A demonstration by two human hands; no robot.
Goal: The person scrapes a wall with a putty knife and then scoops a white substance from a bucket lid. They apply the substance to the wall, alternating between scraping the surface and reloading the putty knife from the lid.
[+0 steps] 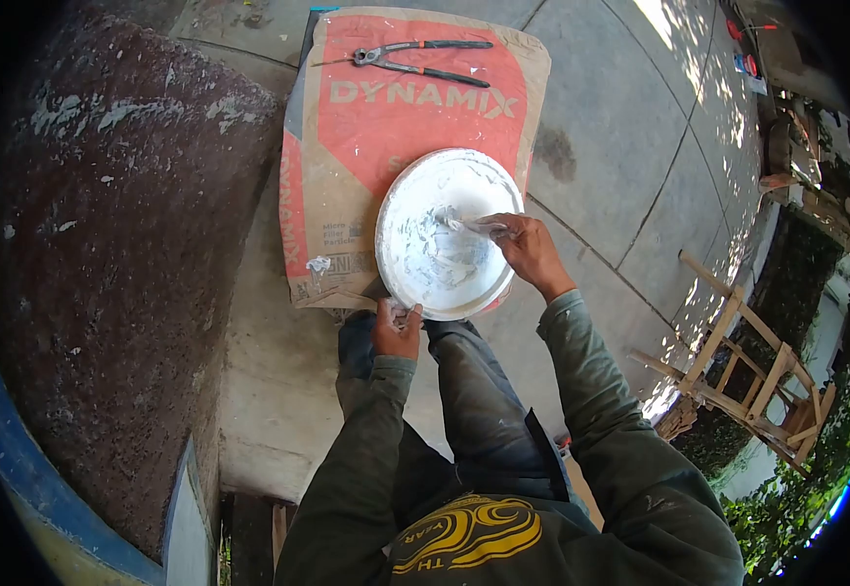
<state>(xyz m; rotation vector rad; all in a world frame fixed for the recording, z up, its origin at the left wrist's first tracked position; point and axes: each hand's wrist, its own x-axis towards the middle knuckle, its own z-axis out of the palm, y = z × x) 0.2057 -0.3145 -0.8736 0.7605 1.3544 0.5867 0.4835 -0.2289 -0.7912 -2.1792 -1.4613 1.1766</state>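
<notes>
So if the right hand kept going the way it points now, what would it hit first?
Probably the white paste inside the bowl: the right hand points left across it, and its fingers look already down in the paste, though depth is unclear.

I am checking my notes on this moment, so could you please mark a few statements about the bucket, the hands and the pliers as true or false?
1. The white bucket stands on a red cement bag. True.
2. The right hand is inside the bucket with a white-smeared tool. True.
3. The left hand holds the pliers. False: it grips the bucket's near rim; the pliers lie on the bag.
4. The bucket holds dark gravel. False: white paste.
</notes>
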